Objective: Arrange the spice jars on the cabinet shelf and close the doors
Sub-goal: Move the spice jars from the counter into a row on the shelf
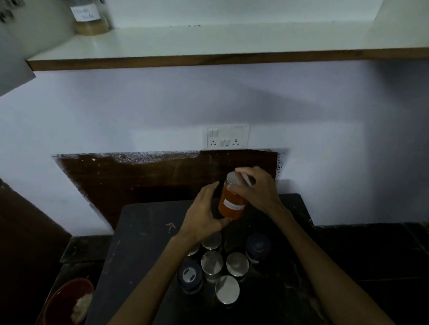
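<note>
I see both hands lifted above the dark, scuffed table (141,233) with a clear cylindrical orange jar (232,202): the left hand (202,217) curls round its labelled base, the right hand (257,188) wraps the smooth metal lid. Round steel-lidded jars (224,268) cluster below; one glass jar (89,17) stands on the glossy white shelf (189,43).

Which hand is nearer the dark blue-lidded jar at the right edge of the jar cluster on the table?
Right. The right hand, gripping the orange jar's silver lid, sits above the dark blue-lidded jar; the left hand, holding that jar's base, lies farther left.
</note>
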